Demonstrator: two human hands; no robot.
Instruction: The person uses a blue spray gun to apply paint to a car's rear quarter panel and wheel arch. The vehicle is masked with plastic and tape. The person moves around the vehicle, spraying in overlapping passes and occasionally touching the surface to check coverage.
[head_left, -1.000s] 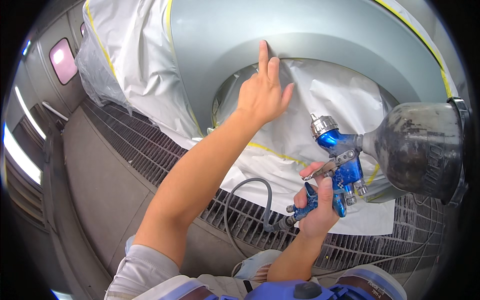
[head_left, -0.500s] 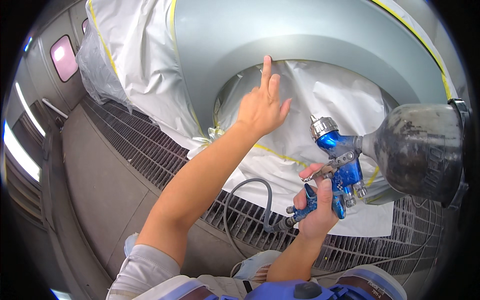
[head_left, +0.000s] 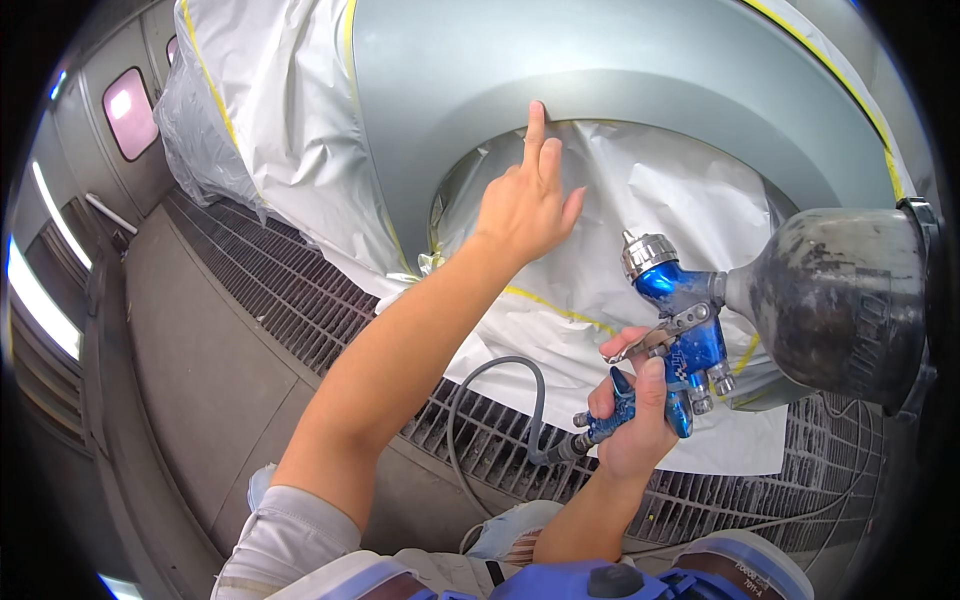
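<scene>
My left hand (head_left: 522, 208) reaches forward with one finger stretched up to the grey-green fender panel (head_left: 600, 45), just above the rim of its wheel arch. A second finger and the thumb stand apart from it, and nothing is held. Whether the fingertip touches the paint or hovers cannot be told. My right hand (head_left: 640, 430) is wrapped round the handle of a blue spray gun (head_left: 685, 325), fingers at its silver trigger. The gun's nozzle tilts up and left, clear of the panel. A dark, paint-smeared cup (head_left: 840, 300) sticks out to the gun's right.
White masking sheet (head_left: 680, 210) fills the wheel arch, edged with yellow tape (head_left: 555, 308). More white sheeting (head_left: 290, 110) covers the car at left. A grey air hose (head_left: 480, 370) loops from the gun over the floor grating (head_left: 300, 300). A respirator (head_left: 560, 582) shows at the bottom.
My left hand has shifted slightly upward, its fingertip a little higher on the panel. My right hand and the spray gun have stayed nearly still.
</scene>
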